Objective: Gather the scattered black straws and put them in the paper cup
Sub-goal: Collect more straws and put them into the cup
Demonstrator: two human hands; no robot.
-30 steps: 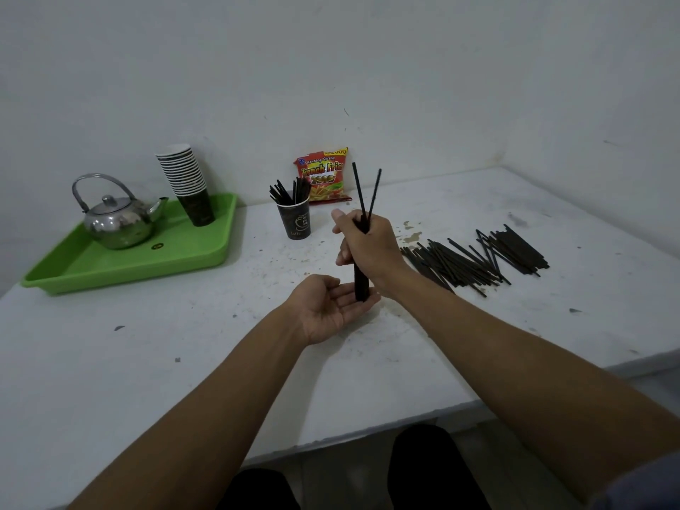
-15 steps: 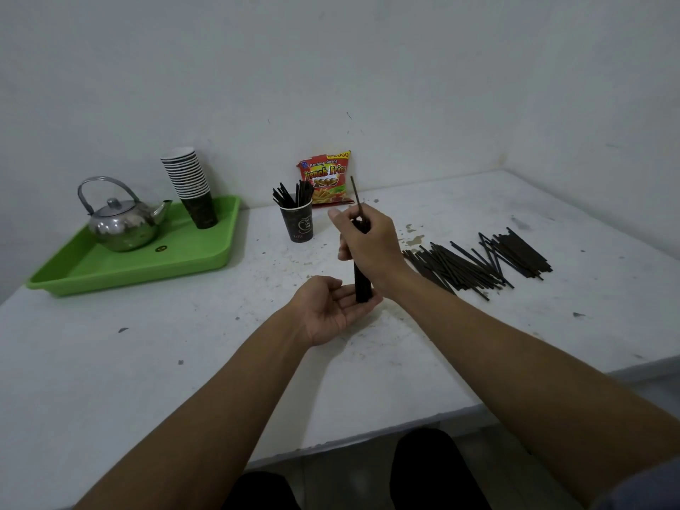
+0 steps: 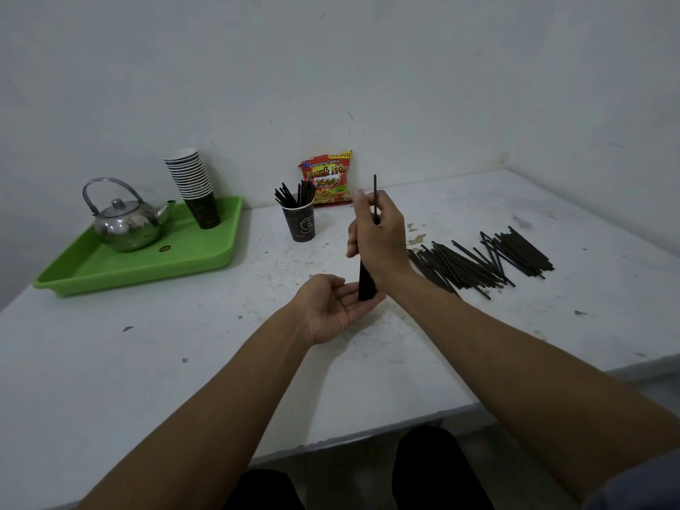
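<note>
At the far left of the white table [image 3: 110, 362] sits a green tray [image 3: 121, 265] carrying a shiny metal kettle [image 3: 125, 224] and, just right of it, a tilted stack of paper cups [image 3: 195, 185]. To the right of the tray, off it and on the bare tabletop, stands the dark paper cup [image 3: 300, 224], upright, with a fan of black straws already standing in it. Just behind and to the right of that cup a red and orange snack packet [image 3: 327, 176] leans against the far wall. Nearer, around the middle of the table, the left hand [image 3: 331, 307] lies palm up with its fingers relaxed and spread, holding nothing by grip; the lower ends of a bundle of straws [image 3: 367, 285] stand upright on its fingers. The right hand [image 3: 379, 237] is curled round that bundle from above, and one straw pokes up well clear of the fist. Further right, the scattered straws [image 3: 478, 263] lie flat on the table in a loose heap stretching toward the far right, apart from both hands and well apart from the cup.
</note>
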